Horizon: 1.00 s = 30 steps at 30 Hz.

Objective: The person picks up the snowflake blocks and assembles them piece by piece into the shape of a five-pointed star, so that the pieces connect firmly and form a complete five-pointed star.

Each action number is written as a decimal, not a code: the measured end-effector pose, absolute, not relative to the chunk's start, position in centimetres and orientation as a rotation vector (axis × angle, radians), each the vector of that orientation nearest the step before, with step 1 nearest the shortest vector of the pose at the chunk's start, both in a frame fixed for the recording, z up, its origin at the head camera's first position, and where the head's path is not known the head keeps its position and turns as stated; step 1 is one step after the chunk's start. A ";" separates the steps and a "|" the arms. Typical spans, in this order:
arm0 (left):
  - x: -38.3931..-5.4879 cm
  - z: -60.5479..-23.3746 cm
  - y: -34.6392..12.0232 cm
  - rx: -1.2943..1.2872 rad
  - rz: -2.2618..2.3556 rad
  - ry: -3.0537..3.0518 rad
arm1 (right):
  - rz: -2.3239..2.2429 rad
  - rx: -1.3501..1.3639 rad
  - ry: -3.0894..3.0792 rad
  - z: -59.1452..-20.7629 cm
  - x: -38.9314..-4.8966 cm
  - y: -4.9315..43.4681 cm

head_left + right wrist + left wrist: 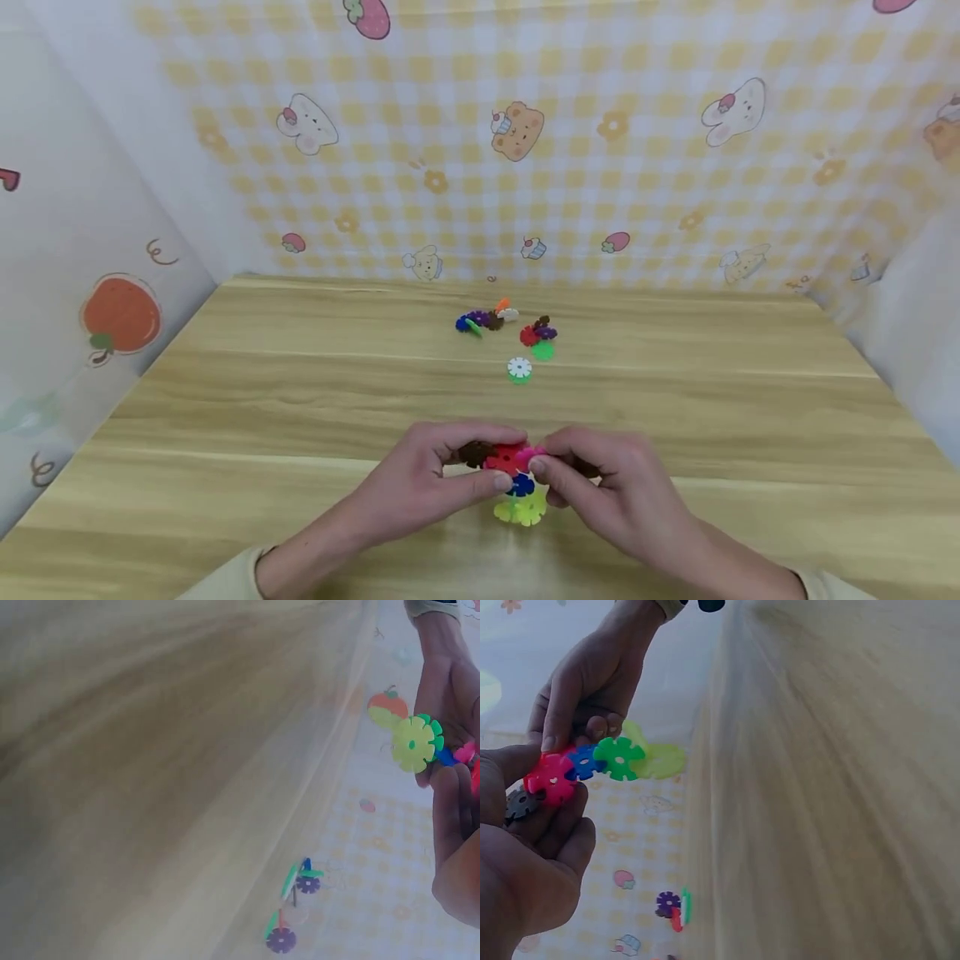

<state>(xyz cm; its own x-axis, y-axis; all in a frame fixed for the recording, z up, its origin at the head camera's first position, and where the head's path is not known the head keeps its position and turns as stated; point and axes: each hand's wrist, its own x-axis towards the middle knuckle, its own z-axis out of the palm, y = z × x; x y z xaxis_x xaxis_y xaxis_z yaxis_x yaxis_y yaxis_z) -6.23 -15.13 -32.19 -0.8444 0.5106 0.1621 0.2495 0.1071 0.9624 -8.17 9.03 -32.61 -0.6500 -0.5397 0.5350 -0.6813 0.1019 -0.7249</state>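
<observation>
My left hand [420,479] grips a red notched disc [501,461] between thumb and fingers, part of a chain of interlocking plastic discs. A dark brown disc [474,454] sits at the chain's left, partly covered by my fingers. Between thumb and index finger, my right hand [626,492] pinches a pink disc [528,457] at the red disc's right edge. Whether the pink one is slotted in, I cannot tell. Below hang a blue disc [520,485] and yellow discs [531,508]; a green disc [621,759] shows between them in the left wrist view.
Farther back on the wooden table [300,375] lie a white disc [519,367] over a green one, a small cluster with a red disc [529,336], and another cluster with a purple disc [478,318]. A checked cloth [562,192] hangs behind the table.
</observation>
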 end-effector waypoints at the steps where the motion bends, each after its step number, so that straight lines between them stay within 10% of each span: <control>1: -6.2 -32.0 -15.2 0.762 1.805 2.184 | 1.593 1.240 -2.251 -32.5 -8.3 9.0; 30: -6.4 -31.5 -16.2 0.294 1.652 2.527 | 1.286 0.716 -3.072 -35.1 -16.2 6.8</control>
<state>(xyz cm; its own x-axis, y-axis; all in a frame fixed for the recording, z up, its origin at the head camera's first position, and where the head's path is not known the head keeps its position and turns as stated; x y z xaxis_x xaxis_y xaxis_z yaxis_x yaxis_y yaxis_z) -6.44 -16.19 -31.47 -0.9755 0.2197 0.0152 0.1020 0.3899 0.9152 -16.19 6.78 -35.10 -0.8784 -0.4712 -0.0802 -0.2735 0.6330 -0.7243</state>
